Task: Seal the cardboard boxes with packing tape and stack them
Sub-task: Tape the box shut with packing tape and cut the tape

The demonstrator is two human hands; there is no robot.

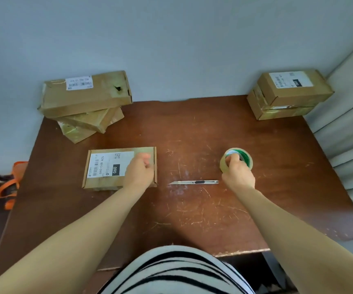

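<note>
Head: box (105, 183) under left hand (138, 170), tape (248, 159) in right (238, 177).

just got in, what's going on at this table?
A person is sealing boxes at a brown table. Their left hand rests on a flat labelled cardboard box, fingers too blurred to read, while the right hand grips a roll of clear packing tape. A utility knife lies between them, untouched. A stack of three boxes sits back left, a stack of two back right.
</note>
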